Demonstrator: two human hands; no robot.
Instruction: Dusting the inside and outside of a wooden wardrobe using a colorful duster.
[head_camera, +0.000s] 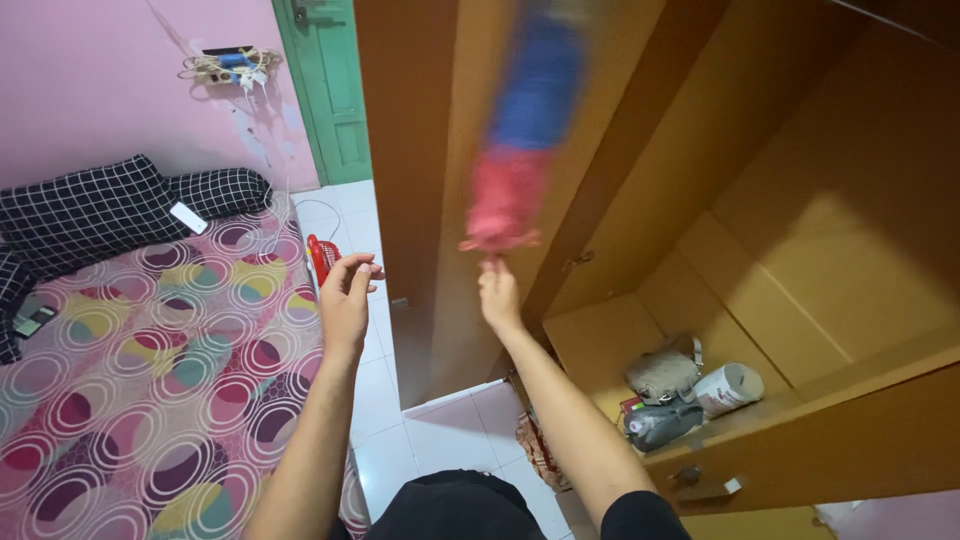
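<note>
The right hand (498, 292) is up at the edge of the tall brown wooden wardrobe door (470, 180), fingers pinched around the bottom tip of a blurred red and blue piece of cloth (520, 140) that streaks upward in front of the door. The left hand (346, 296) hangs in the air beside it, well clear of the cloth, fingers loosely curled and holding nothing. To my eye a grip that thin on one corner looks easy to lose; bringing the free hand onto the fabric would steady it, and keeping it off the door edge would spare a snag.

Inside the open wardrobe, the low shelf (600, 345) carries a beige woven handbag (662, 373), a grey pouch (662, 422) just in front of it, and a white roll with red print (728, 388) beside them. The compartments above look bare
</note>
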